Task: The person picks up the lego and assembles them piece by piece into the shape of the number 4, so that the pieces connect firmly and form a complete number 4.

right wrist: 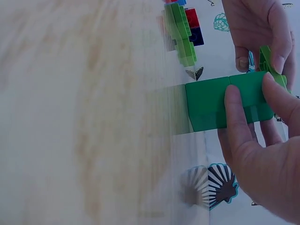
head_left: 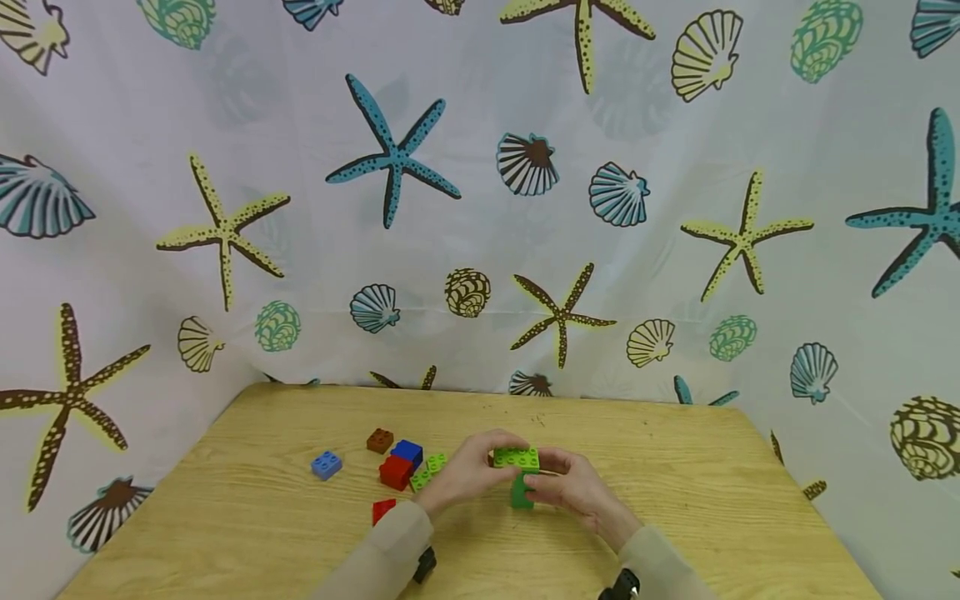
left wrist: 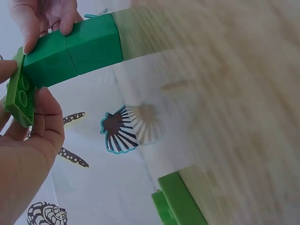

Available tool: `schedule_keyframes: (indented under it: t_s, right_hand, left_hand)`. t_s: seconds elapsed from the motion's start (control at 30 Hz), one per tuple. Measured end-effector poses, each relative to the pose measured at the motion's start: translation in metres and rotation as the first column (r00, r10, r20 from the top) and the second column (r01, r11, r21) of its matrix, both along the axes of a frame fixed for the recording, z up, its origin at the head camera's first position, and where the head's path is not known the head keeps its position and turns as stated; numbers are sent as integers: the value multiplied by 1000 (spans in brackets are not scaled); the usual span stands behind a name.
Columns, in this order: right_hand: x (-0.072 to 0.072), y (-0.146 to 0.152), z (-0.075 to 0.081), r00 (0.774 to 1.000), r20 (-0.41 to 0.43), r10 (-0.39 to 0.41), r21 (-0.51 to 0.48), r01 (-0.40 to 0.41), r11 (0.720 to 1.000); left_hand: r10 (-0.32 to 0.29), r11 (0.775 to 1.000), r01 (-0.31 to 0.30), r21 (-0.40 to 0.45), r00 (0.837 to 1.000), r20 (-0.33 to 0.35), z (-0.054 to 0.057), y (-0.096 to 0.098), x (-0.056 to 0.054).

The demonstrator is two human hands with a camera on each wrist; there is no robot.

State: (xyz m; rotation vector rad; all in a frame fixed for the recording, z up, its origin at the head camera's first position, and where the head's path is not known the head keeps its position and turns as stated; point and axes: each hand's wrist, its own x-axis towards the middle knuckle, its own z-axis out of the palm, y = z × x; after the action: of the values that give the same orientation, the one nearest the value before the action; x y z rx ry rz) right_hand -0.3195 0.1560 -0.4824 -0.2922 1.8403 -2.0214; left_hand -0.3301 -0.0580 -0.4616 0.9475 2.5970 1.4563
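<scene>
Two dark green toy bricks (head_left: 521, 493) stand stacked on the table, and the seam between them shows in the left wrist view. At their top is a light green brick (head_left: 516, 458), which overhangs to one side, its hollow underside partly visible. My left hand (head_left: 467, 473) pinches this light green brick between thumb and fingers. On the other side, my right hand (head_left: 581, 487) grips the dark green bricks, thumb and fingers on their faces in the right wrist view. Whether the light green brick is fully seated I cannot tell.
Left of the hands lie loose bricks: light green ones (head_left: 437, 463), a dark blue one (head_left: 407, 452), red ones (head_left: 396, 472), a brown one (head_left: 380, 440) and a lighter blue one (head_left: 326, 465). A patterned curtain (head_left: 465, 233) hangs behind the wooden table (head_left: 660, 467).
</scene>
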Motion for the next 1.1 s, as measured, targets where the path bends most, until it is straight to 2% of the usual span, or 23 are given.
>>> schedule_keyframes:
  t_s: [0.47,0.73,0.9,1.1]
  right_hand:
    - [-1,-2,3,1000,-3,5,-23,-5,1000]
    - [0,-1,0,1000,-6,6,-12,-6,1000]
    - [1,0,2,1000,-1,5,-20,-5,1000]
    - [1,0,3,1000,-6,4,-12,-4,1000]
  left_hand:
    - [22,1000,-22,-4,999,24,0,2,-3]
    - [57,997,-55,-52,998,24,4,2,-3]
    - [51,995,-50,-82,999,7,7,3,-6]
    - [45,995,-41,-90,998,45,8,3,-8]
